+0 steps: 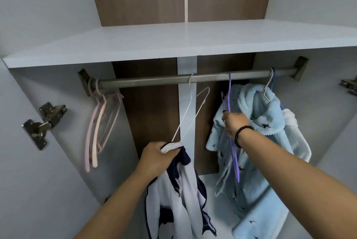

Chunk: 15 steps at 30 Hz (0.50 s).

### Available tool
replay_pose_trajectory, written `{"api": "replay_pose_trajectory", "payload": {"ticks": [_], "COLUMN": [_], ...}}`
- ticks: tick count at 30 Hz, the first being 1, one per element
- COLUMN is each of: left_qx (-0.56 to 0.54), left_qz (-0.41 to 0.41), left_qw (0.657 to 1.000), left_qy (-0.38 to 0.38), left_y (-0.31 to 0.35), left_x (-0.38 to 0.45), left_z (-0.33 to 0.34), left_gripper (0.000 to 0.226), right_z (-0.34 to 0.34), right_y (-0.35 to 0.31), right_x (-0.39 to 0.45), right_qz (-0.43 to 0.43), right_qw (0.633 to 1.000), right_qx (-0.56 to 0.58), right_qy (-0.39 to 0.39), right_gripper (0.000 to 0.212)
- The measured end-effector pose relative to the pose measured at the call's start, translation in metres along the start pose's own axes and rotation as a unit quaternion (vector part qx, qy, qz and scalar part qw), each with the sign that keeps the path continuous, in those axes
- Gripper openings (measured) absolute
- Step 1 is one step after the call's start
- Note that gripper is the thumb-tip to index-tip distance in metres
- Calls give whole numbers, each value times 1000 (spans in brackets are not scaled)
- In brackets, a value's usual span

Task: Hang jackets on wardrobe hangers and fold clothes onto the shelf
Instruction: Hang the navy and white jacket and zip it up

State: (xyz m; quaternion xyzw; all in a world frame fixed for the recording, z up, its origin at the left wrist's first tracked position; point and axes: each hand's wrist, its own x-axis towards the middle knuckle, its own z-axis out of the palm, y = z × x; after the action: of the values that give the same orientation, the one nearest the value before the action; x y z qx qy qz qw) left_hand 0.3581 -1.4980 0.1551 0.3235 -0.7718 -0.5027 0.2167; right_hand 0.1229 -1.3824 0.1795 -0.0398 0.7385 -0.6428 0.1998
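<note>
Wardrobe [48, 31]: open, pale grey side walls, brown back panels split by a pale vertical strip; it fills the view.
Shelf [173, 41]: pale board across the full width, above the rail, far side meeting the brown back.
Rail [154, 80]: dull metal bar just under the shelf, running left to right between two brackets.
Blue jacket [270, 142]: fluffy light blue with small dark marks, hanging at the right end of the rail on a white hanger, bunched and drooping low; a white garment shows behind it on a blue hanger.
White and navy jacket [179, 190]: near centre, below the rail, dangling from the left hand; not yet on a hanger.
Pink hangers [98, 128]: a cluster at the far left end of the rail, bare, tilted against the left wall.
White wire hanger [190, 111]: hooked on the middle of the rail, swung toward the viewer, its lower end at the left hand.
Purple hanger [230, 122]: hooked on the rail right of centre, hanging in front of the blue jacket.
Left hand [156, 155]: fingers curled tight round the jacket's white collar, just at the wire hanger's lower corner.
Right hand [234, 122]: beaded bracelet on the wrist, fingers closed round the purple hanger, against the blue jacket.
Door hinges [43, 122]: metal, on the left wall; another at the right edge.
</note>
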Motion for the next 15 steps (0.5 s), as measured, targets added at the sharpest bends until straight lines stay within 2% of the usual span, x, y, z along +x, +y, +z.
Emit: {"api": "replay_pose_trajectory", "payload": {"ticks": [3,6,8,13,15], "left_qx": [-30,-30,-23,-2,32], "left_qz": [-11,-16,-13,-34,-48], "left_qw": [999,998,999,996,994], "left_qy": [27,44,47,77,91], "left_y": [12,20,25,25,22], "left_x": [-5,-10,-16,-41,-54], "left_z": [7,14,19,27,29], "left_gripper": [12,8,9,23,18], "right_z": [-26,-51,-66,-98,-112], "right_y": [11,18,22,38,43], "right_x": [-15,-34,-42,-55,-71], "right_qz": [-22,-66,-101,-148,-164], "right_qw": [988,971,950,920,914], "right_qx": [-150,-229,-295,-350,-345], "right_qy": [6,3,-11,-99,-139], "right_gripper": [28,43,46,12,17]}}
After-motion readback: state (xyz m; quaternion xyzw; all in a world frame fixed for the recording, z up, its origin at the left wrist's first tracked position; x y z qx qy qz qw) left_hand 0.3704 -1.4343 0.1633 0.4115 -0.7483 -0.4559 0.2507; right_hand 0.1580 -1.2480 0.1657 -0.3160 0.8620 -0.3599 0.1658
